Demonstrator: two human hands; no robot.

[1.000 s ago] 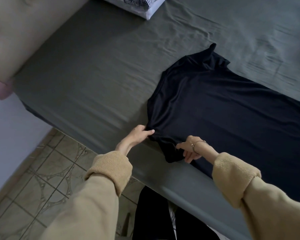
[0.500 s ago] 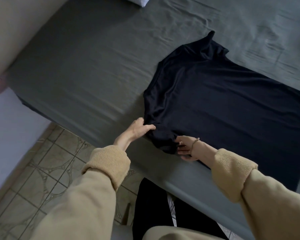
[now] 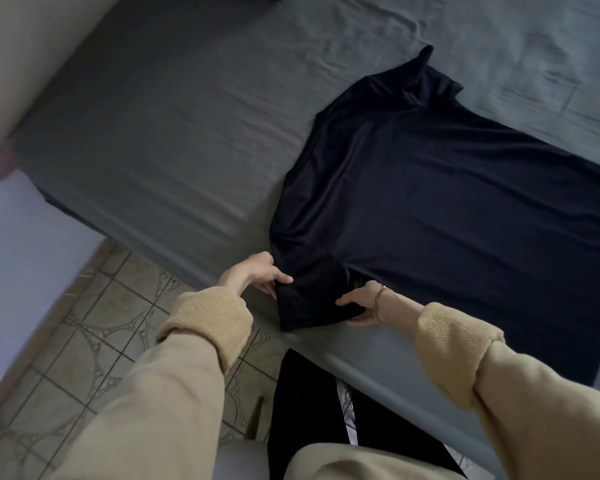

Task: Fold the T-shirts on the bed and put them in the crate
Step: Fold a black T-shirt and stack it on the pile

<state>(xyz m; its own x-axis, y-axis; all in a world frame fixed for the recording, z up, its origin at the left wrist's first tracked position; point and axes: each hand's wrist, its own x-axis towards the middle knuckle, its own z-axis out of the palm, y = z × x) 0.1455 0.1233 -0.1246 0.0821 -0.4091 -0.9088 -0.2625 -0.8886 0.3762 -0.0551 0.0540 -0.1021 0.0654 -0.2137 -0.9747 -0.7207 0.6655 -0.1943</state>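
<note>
A black T-shirt [image 3: 430,202] lies spread flat on the grey bed [image 3: 174,140], its collar end toward the far side and its hem running off to the right. Its near sleeve [image 3: 312,303] sits at the bed's front edge. My left hand [image 3: 257,275] pinches the sleeve's left edge. My right hand [image 3: 364,304], with a bracelet on the wrist, grips the sleeve's right side, fingers under the cloth. No crate is in view.
A beige padded headboard [image 3: 25,53] stands at the left end of the bed. Patterned floor tiles [image 3: 84,348] lie below the bed's front edge, beside a pale wall [image 3: 18,244]. Dark trousers with a white stripe [image 3: 312,410] show below my arms.
Both hands have shifted down onto the near sleeve and taken hold of its two sides. The sleeve now lies flatter and wider at the bed's edge. The view has tilted slightly.
</note>
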